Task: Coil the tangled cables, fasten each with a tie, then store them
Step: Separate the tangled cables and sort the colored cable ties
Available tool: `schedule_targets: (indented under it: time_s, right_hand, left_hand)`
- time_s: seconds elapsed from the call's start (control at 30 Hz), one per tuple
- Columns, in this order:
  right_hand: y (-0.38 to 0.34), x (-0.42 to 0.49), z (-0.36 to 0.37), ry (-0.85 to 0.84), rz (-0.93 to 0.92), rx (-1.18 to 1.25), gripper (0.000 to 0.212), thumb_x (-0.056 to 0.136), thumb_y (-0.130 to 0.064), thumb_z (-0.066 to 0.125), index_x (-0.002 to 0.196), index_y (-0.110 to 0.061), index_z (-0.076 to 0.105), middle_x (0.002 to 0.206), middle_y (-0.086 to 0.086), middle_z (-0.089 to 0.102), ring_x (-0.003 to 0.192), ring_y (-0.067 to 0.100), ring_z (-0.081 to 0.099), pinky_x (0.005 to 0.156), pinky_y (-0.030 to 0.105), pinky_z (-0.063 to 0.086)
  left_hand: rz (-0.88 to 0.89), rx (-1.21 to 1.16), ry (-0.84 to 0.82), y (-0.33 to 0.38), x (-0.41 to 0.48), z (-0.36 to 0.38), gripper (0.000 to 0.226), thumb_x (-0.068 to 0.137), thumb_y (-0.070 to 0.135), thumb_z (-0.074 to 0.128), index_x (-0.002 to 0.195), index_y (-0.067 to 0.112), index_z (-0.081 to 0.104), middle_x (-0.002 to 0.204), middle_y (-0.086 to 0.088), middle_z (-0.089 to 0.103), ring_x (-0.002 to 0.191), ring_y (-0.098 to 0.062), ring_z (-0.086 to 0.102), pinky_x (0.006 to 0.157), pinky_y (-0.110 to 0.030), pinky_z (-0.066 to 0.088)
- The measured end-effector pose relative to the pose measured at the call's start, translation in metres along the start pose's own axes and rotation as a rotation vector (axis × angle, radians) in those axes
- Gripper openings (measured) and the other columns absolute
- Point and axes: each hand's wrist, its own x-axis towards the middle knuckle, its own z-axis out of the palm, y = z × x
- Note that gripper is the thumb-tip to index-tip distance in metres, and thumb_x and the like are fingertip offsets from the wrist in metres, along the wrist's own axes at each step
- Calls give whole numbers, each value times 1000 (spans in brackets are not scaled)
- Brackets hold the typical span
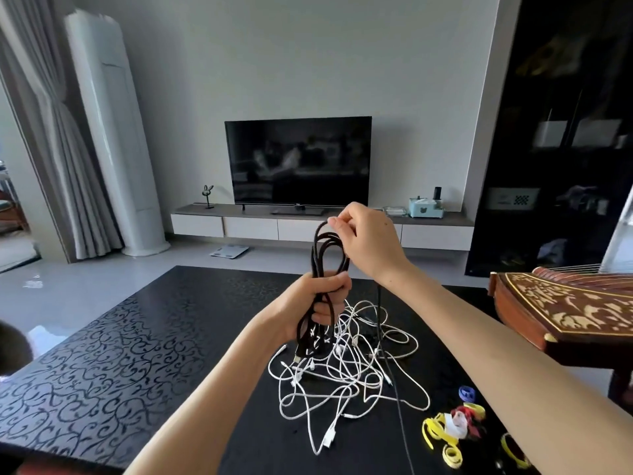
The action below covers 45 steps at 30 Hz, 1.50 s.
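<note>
Over the middle of the black worktop (137, 337), the left hand (322, 303) is fisted round the gathered loops of a black cable (323, 248). The right hand (366, 234), at one o'clock above it, pinches the top of the loop between thumb and fingertips. A loose black strand drops to the worktop. White cables (346, 375) lie tangled beneath, and coloured ties (448, 430) sit at five o'clock from the tangle.

Two hands (318, 303) (366, 238), one black cable coil (325, 248), one white tangle (346, 371), one blue tie (466, 393).
</note>
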Motion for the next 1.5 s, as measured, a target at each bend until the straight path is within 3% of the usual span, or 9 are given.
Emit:
schedule_targets:
  time_s: [0.2,0.37,0.5,0.6,0.8,0.97,1.13,1.33,1.5]
  right_hand:
    - [2,0,-9,-127,186,-96,31,88,-27,61,61,-13,55,57,-5,54,64,15,52,59,26,35]
    - [1,-3,-14,-120,220,99,36,89,-23,62,74,10,61,69,23,62,61,20,50,66,36,48]
    - [0,-5,-12,-123,208,134,32,92,-19,58,77,8,63,64,16,62,52,14,48,66,35,49]
    - [1,-7,-7,-91,162,154,25,92,-19,60,78,2,64,61,6,60,51,10,49,65,31,47]
    - [20,-22,9,-70,371,499,13,89,-24,65,94,-13,59,68,2,61,59,13,59,53,22,45]
    - [37,-84,39,-511,546,1033,64,98,-56,24,116,-7,60,103,15,69,102,35,64,97,43,48]
    - [55,-148,53,-764,595,1196,49,96,-49,39,93,-8,65,59,2,55,58,17,56,80,36,54]
    - [105,-190,23,-546,608,552,24,101,-20,44,98,-14,67,52,-3,36,50,9,31,50,27,27]
    - [77,-178,0,-694,-49,-227,26,99,-35,45,113,-30,67,100,-12,71,92,5,61,78,21,40]
  left_hand:
    - [98,-61,209,1,-1,3,23,96,19,44,77,7,50,59,1,39,47,-7,34,39,-16,31]
    - [135,199,362,-3,1,2,28,97,19,49,72,13,61,70,1,62,70,-14,54,73,-26,43]
    - [128,197,250,-6,3,3,28,101,17,40,94,0,61,101,-14,72,100,-27,66,89,-33,52]
    - [131,64,175,-7,3,6,24,101,16,38,97,-1,53,87,-19,70,76,-30,70,69,-35,57]
    - [147,-126,183,-9,13,7,17,98,20,46,88,8,53,54,4,38,42,-7,37,43,-23,42]
    - [292,-118,345,2,25,11,39,83,41,63,62,17,40,46,8,27,36,-6,27,34,-18,29]
    - [420,-33,580,15,30,-2,45,95,36,53,58,20,34,47,8,25,38,-7,21,34,-19,20]
    - [389,685,1019,33,8,-51,41,95,38,53,62,17,40,48,2,35,41,-15,29,45,-26,25]
    - [37,1145,785,12,8,-47,49,89,58,50,68,13,48,50,3,38,42,-14,36,42,-23,29]
